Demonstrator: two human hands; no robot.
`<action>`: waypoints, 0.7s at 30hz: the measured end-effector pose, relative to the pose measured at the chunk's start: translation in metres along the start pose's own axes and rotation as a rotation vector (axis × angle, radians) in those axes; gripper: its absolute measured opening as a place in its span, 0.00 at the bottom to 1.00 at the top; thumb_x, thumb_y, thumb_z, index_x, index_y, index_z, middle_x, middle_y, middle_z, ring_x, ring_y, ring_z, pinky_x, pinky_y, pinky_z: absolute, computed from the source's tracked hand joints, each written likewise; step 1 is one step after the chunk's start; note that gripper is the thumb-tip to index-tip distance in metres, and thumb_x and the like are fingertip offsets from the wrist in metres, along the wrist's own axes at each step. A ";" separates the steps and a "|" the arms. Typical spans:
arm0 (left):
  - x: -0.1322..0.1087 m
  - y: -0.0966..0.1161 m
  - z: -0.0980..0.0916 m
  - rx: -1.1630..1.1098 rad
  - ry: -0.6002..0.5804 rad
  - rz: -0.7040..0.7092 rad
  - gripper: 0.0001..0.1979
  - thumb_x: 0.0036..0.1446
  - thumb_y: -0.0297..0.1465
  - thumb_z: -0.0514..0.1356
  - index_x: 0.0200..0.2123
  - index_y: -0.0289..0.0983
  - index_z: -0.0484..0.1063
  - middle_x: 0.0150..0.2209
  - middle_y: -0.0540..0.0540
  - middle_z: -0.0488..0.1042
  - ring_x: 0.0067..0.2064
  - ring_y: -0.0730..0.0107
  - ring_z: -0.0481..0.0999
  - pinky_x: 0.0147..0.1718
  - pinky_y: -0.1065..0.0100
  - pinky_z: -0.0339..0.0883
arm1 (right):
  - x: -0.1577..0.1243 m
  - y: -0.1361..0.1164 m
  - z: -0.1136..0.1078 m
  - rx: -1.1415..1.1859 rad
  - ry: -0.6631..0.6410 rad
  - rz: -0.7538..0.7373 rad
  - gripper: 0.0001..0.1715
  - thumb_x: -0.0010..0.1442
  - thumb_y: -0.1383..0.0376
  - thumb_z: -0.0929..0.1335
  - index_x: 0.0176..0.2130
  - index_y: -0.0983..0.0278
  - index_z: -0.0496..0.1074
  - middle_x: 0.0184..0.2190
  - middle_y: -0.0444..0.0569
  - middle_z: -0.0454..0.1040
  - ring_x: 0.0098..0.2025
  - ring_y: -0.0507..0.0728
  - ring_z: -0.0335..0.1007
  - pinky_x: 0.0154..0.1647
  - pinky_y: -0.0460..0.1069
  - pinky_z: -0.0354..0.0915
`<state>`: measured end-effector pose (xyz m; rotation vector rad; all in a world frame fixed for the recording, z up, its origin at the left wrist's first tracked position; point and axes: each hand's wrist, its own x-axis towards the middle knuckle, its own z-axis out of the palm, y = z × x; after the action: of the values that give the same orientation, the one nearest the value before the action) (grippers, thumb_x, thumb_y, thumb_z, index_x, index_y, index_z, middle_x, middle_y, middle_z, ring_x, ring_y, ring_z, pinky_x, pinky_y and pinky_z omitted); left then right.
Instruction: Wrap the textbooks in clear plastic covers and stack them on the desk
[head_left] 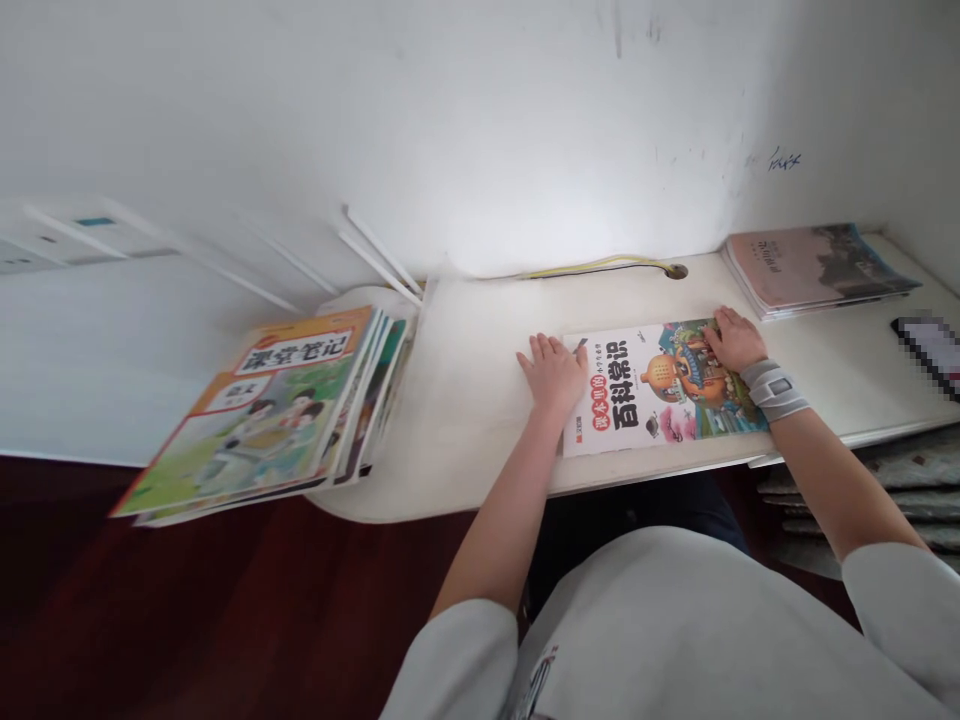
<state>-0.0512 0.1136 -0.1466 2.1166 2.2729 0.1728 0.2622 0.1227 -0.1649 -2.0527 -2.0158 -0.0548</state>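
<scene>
A colourful picture book (660, 390) lies flat on the white desk (465, 400) in front of me. My left hand (553, 368) rests palm down with fingers stretched out, on the desk at the book's left edge, touching it. My right hand (735, 338) lies on the book's upper right corner, fingers bent over the cover. A grey band (774, 388) wraps my right wrist.
A stack of several books (277, 410) leans over the desk's left end above the dark floor (225, 620). Two books (814, 265) lie at the back right by the wall. A yellow cable (600, 265) enters a desk hole. A blurred dark object (930, 350) sits far right.
</scene>
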 end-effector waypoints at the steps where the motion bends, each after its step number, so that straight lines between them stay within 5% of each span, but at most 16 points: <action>1: 0.000 -0.001 0.001 -0.026 0.009 0.002 0.33 0.62 0.43 0.37 0.60 0.25 0.56 0.64 0.30 0.51 0.66 0.49 0.45 0.61 0.45 0.39 | 0.000 0.000 0.000 -0.001 0.026 0.019 0.32 0.62 0.56 0.56 0.58 0.75 0.60 0.58 0.64 0.62 0.60 0.64 0.56 0.58 0.58 0.53; 6: 0.005 -0.004 0.000 -0.321 0.108 0.012 0.21 0.61 0.37 0.48 0.51 0.32 0.67 0.60 0.33 0.60 0.65 0.50 0.51 0.61 0.46 0.42 | 0.002 0.004 0.001 0.043 0.125 0.032 0.31 0.59 0.56 0.59 0.55 0.72 0.63 0.49 0.63 0.71 0.50 0.65 0.65 0.52 0.58 0.59; 11: 0.018 -0.007 -0.010 -0.741 0.198 -0.056 0.15 0.58 0.33 0.53 0.48 0.37 0.68 0.40 0.42 0.76 0.46 0.59 0.74 0.47 0.60 0.65 | 0.006 0.009 0.002 0.213 0.203 0.064 0.26 0.57 0.59 0.61 0.52 0.69 0.66 0.43 0.59 0.74 0.45 0.65 0.68 0.48 0.58 0.63; 16: 0.027 -0.004 -0.018 -1.338 0.093 -0.105 0.32 0.51 0.31 0.58 0.60 0.40 0.55 0.23 0.54 0.70 0.25 0.72 0.72 0.27 0.71 0.65 | 0.010 0.016 0.002 0.456 0.277 0.121 0.25 0.55 0.60 0.61 0.50 0.67 0.68 0.38 0.55 0.74 0.40 0.61 0.70 0.43 0.56 0.66; 21: 0.027 -0.010 -0.022 -1.568 -0.008 -0.016 0.25 0.46 0.34 0.62 0.50 0.39 0.68 0.23 0.54 0.70 0.23 0.74 0.71 0.25 0.71 0.65 | 0.010 0.015 -0.006 0.676 0.286 0.135 0.26 0.54 0.57 0.63 0.49 0.66 0.70 0.41 0.55 0.72 0.35 0.56 0.69 0.36 0.53 0.68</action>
<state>-0.0651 0.1383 -0.1240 1.1294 1.1710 1.3397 0.2785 0.1314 -0.1596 -1.6238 -1.4511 0.2998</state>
